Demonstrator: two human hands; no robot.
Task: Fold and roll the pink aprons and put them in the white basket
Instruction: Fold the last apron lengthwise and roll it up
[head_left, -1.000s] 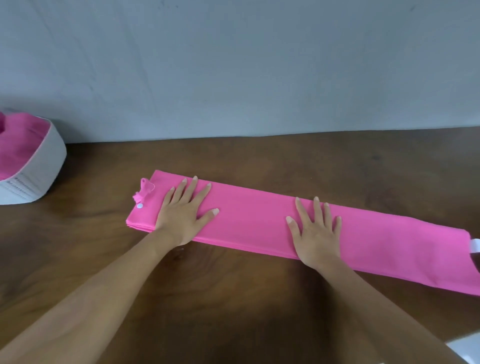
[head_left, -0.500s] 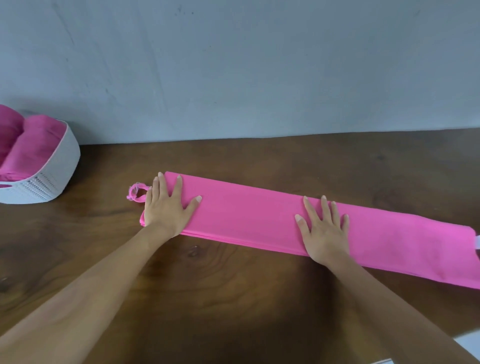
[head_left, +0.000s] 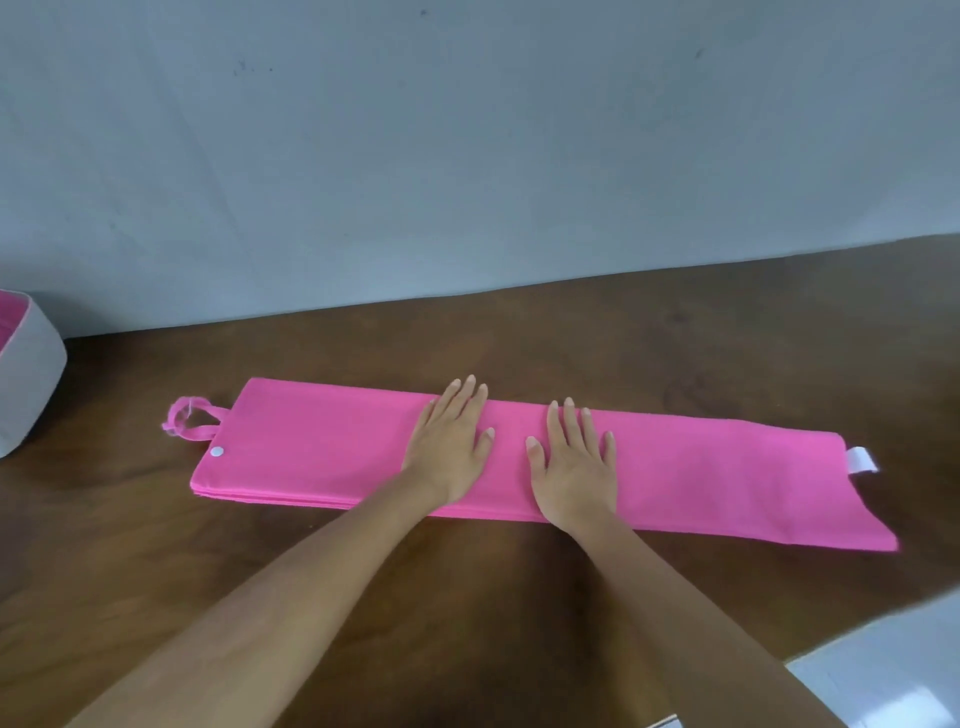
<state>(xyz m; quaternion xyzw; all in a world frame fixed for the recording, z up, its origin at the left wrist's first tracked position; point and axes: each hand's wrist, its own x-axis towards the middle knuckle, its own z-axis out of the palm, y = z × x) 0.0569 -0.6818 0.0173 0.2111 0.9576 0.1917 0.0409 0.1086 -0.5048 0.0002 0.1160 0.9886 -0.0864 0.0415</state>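
Fingers (head_left: 465, 400) of the left hand (head_left: 449, 449) stretched straight and a little spread, grasping nothing, pressed flat on the pink apron (head_left: 322, 452). Fingers (head_left: 569, 423) of the right hand (head_left: 571, 470) likewise straight and released, flat on the same cloth, just right of the left ones, thumbs near each other but apart.

Under both sets of fingers lay the apron, folded into a long narrow strip of several layers, flat on the brown wooden counter (head_left: 467, 597) and reaching well out to either side. Well left of the fingers, at the strip's end, sat a white snap (head_left: 217, 451), and just past it a pink loop (head_left: 189, 418) on the counter. Well right of the fingers, at the other end, stuck out a small white tag (head_left: 860, 460).

Far left of the fingers, well apart from the apron, stood the white basket (head_left: 26, 384), cut off by the frame edge, with pink cloth (head_left: 8, 312) showing inside. Ahead of the fingers came counter, then a grey wall (head_left: 467, 156).
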